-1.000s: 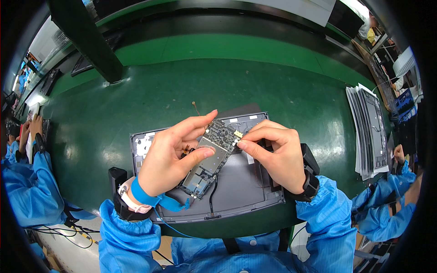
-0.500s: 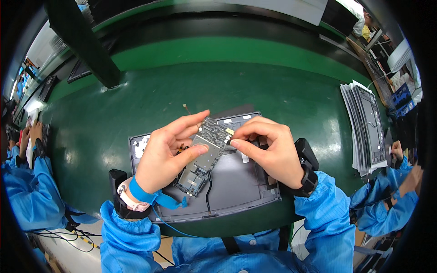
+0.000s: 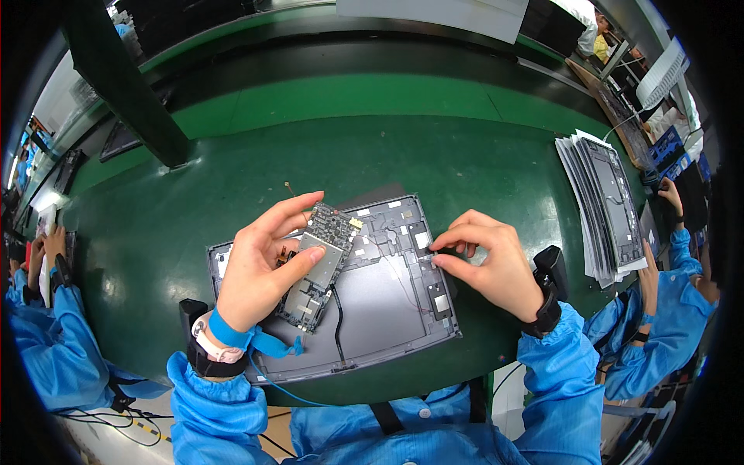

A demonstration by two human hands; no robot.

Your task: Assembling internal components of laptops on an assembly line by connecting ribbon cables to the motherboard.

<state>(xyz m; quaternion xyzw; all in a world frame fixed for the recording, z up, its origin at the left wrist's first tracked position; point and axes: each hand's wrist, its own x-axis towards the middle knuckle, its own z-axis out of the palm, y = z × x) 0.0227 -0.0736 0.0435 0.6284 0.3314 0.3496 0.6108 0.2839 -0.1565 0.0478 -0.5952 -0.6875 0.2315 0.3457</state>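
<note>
Green worktop point(image 3: 349, 151), co-workers point(image 3: 48, 333) alongside, left fingers point(image 3: 301, 265) clamping circuit board point(image 3: 334, 232), grip of right fingers point(image 3: 465, 268) unclear

Circuit bd point(image 3: 322, 273) over L part of casing point(image 3: 384, 294) on tbl point(image 3: 465, 170), panel stack point(image 3: 601, 201) to R

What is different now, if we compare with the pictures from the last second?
The right hand has moved rightward, away from the circuit board and its pale yellow connector, to the right edge of the gray casing. Whether its fingertips hold anything is unclear. The left hand still holds the board over the casing.
</note>
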